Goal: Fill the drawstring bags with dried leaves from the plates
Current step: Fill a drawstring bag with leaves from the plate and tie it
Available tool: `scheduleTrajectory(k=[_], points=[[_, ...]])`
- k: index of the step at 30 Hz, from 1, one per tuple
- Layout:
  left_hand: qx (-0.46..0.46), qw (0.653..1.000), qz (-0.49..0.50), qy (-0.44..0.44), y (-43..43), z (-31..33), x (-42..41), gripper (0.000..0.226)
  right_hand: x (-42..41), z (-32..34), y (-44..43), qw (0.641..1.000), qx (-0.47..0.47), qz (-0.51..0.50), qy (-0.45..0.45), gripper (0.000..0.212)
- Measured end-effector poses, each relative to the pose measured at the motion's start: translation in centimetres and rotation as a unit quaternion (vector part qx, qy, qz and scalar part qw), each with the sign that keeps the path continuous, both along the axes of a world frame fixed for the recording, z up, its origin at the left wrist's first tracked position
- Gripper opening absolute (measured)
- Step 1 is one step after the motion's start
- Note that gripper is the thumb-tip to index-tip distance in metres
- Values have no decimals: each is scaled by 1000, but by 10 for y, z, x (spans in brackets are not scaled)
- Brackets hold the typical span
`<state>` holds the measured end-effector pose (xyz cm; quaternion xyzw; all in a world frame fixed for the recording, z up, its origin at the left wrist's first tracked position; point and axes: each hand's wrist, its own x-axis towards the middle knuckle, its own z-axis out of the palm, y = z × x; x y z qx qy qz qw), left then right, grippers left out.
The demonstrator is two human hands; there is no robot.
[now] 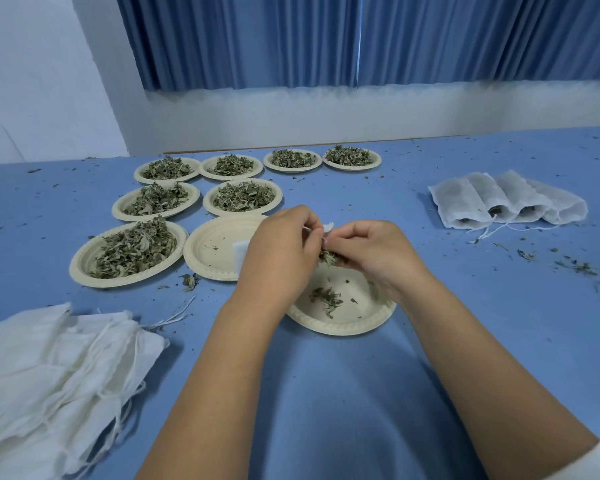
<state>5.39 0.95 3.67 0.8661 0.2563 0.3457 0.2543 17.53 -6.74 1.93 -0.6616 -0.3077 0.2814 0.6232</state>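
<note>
White cloth bag (328, 227), pinched in the left hand (281, 249), should stay over the beige paper plate (340, 329) as the right hand (373, 252) feeds gripped dried leaves (328, 257).

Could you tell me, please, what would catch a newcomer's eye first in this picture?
First come the two hands at the centre: the left hand pinches a small white bag while the right hand holds a clump of dried leaves over a nearly empty plate. Beyond them to the left, seven plates heaped with leaves stand in rows, and filled bags lie at the right.
</note>
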Motion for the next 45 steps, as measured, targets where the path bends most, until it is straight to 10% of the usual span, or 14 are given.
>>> scheduleTrajectory(k=[7, 15, 25, 34, 45], points=[[51, 997, -46, 40, -6, -1, 1, 8, -4, -6, 4, 993, -50, -38, -100, 17], [-34, 999, -2, -10, 2, -4, 3, 11, 6, 4, 1, 968, 77, 61, 230, 22], [-61, 998, 7, -18, 1, -4, 2, 10, -7, -7, 6, 996, 59, -52, -35, 6], [-46, 998, -20, -43, 3, -4, 3, 10, -13, -13, 10, 912, -13, -65, -405, 15], [-171, 975, -17, -142, 17, -7, 0, 10, -7, -11, 6, 918, 29, -10, -395, 14]])
